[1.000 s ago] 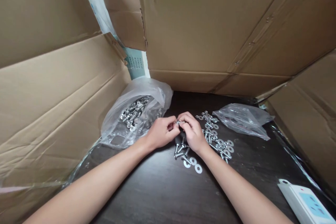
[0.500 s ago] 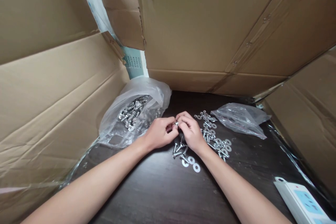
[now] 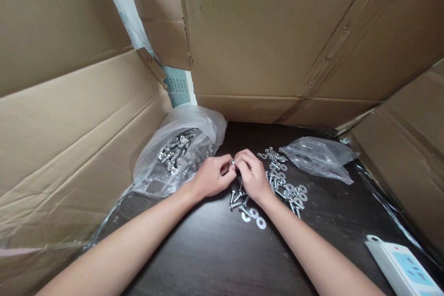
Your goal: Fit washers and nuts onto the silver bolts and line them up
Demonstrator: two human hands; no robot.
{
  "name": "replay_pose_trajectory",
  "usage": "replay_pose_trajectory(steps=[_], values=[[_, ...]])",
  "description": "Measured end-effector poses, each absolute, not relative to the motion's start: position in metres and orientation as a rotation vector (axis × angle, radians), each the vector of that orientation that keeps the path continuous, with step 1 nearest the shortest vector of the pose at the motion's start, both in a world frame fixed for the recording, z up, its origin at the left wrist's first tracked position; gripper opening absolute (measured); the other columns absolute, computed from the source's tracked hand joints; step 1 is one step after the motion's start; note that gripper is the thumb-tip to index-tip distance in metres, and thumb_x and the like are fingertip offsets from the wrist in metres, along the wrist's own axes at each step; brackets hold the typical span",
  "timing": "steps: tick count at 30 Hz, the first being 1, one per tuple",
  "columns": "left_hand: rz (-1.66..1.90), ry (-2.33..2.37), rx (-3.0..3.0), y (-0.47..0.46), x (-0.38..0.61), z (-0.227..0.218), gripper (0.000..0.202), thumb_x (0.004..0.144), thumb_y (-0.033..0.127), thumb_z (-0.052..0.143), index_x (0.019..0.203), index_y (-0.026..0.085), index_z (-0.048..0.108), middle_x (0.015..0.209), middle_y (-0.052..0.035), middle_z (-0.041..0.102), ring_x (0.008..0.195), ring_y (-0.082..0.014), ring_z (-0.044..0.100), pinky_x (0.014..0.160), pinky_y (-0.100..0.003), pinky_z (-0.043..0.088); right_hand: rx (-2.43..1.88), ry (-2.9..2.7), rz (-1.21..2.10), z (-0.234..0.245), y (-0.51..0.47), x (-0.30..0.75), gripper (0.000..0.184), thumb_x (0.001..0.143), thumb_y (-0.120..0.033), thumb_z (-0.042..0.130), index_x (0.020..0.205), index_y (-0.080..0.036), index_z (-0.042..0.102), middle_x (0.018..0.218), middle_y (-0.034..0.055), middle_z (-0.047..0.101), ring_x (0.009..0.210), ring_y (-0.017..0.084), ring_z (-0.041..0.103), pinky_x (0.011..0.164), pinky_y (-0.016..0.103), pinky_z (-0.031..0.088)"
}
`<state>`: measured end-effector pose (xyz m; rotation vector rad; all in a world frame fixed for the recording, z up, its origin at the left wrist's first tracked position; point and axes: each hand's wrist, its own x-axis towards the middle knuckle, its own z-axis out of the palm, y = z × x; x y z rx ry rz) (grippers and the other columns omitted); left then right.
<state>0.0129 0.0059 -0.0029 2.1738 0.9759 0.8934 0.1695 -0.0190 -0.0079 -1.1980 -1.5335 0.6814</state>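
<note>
My left hand (image 3: 215,175) and my right hand (image 3: 252,173) meet above the table, fingertips pinched together. Between them shows the shiny end of a small metal fastener, seemingly a bolt (image 3: 233,162); my fingers hide most of it. Just below the hands lie several loose bolts (image 3: 237,203) and a few flat washers (image 3: 261,223). To the right of my right hand spreads a pile of bolts and washers (image 3: 282,180), with small nuts (image 3: 271,150) at its far end.
At the left, an open clear plastic bag (image 3: 145,166) holds many bolts with washers (image 3: 178,148). A flattened plastic bag (image 3: 317,155) lies on the right. A white power strip (image 3: 398,259) sits at the near right. Cardboard walls (image 3: 277,32) surround the dark table (image 3: 208,254).
The fingers have shifted only slightly around the small metal piece, which stays pinched between both hands. The view has tilted a little.
</note>
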Motion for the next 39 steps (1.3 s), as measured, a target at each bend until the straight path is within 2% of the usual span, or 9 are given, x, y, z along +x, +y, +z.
replay_pose_trajectory(steps=[7,12,18,22,27,34,39], values=[[0.874,0.955,2.174,0.0066,0.012,-0.0036,0.022,0.088,0.024,0.051,0.068,0.02,0.044,0.058,0.0062,0.043,0.054,-0.0108,0.041,0.057,-0.025,0.03,-1.167,-1.566,0.676,-0.0078,-0.018,0.1701,0.026,0.092,-0.023,0.05,0.066,-0.022,0.053,0.084,0.0047,0.06,0.082,0.021,0.059,0.077,0.034,0.046],[0.882,0.962,2.197,0.0067,0.0124,-0.0049,0.025,0.088,0.023,0.053,0.066,0.02,0.04,0.057,0.0064,0.041,0.053,-0.0104,0.039,0.057,-0.025,0.028,-1.215,-1.514,0.74,-0.0084,-0.0166,0.1702,0.029,0.093,-0.031,0.054,0.066,-0.021,0.058,0.085,0.0053,0.061,0.079,0.02,0.059,0.071,0.032,0.045],[0.87,0.967,2.192,0.0074,0.0124,-0.0044,0.025,0.09,0.025,0.053,0.068,0.019,0.044,0.057,0.0064,0.042,0.053,-0.0104,0.039,0.057,-0.025,0.028,-1.264,-1.445,0.773,-0.0092,-0.0169,0.1706,0.039,0.095,-0.039,0.054,0.06,-0.021,0.056,0.079,0.0048,0.058,0.074,0.019,0.057,0.069,0.033,0.043],[0.871,0.964,2.18,0.0075,0.0117,-0.0046,0.025,0.091,0.026,0.053,0.067,0.019,0.046,0.057,0.006,0.043,0.054,-0.0105,0.041,0.057,-0.024,0.029,-1.197,-1.448,0.772,-0.0092,-0.0178,0.1732,0.03,0.093,-0.03,0.046,0.065,-0.022,0.053,0.082,0.0041,0.057,0.076,0.019,0.055,0.07,0.034,0.042],[0.854,0.954,2.174,0.0071,0.0122,-0.004,0.027,0.089,0.024,0.052,0.064,0.019,0.042,0.057,0.0057,0.042,0.054,-0.0108,0.04,0.057,-0.025,0.028,-1.178,-1.528,0.732,-0.0077,-0.0182,0.1732,0.019,0.083,-0.023,0.05,0.064,-0.022,0.046,0.082,0.0035,0.056,0.08,0.02,0.055,0.073,0.033,0.043],[0.816,0.925,2.14,0.0083,0.011,-0.0005,0.031,0.098,0.027,0.041,0.068,0.019,0.044,0.064,0.0024,0.05,0.061,-0.0142,0.047,0.063,-0.028,0.032,-1.186,-1.588,0.682,-0.0069,-0.0197,0.1699,0.019,0.085,-0.022,0.051,0.067,-0.023,0.045,0.081,0.0029,0.056,0.079,0.019,0.055,0.071,0.032,0.042],[0.833,0.934,2.119,0.0081,0.0101,-0.0022,0.036,0.102,0.031,0.037,0.069,0.02,0.042,0.064,0.0022,0.05,0.062,-0.0147,0.048,0.065,-0.029,0.032,-1.164,-1.596,0.682,-0.0059,-0.0205,0.169,0.018,0.087,-0.022,0.052,0.07,-0.023,0.046,0.08,0.0021,0.054,0.077,0.019,0.053,0.07,0.032,0.041]])
